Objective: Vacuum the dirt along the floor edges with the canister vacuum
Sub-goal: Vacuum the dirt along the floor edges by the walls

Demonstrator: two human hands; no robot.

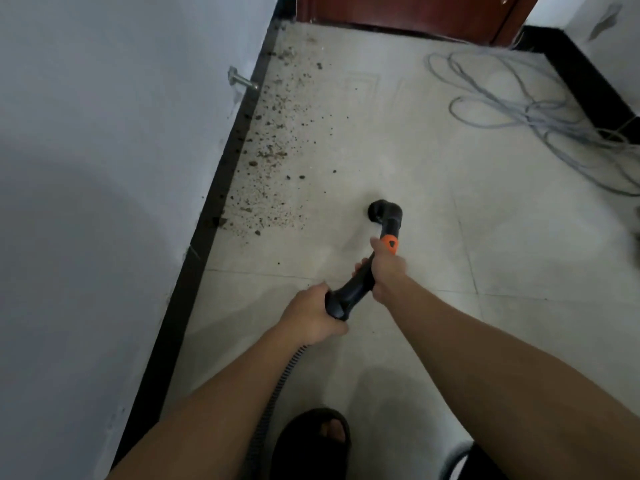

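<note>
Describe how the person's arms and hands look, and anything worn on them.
Left hand and right hand are bare: no gloves, no watch or bracelet at either wrist. Left forearm and right forearm are uncovered, with no sleeve in view.

My bare left forearm [214, 403] and right forearm [485, 348] reach forward and down, drawing together. My left hand [313, 315], knuckles up, curls round the rear end of the vacuum handle [353, 289]. My right hand [384, 268] grips the same handle just ahead of the left fingers. Its fingertips wrap into sight on the left side, and one digit lies forward along the top.
</note>
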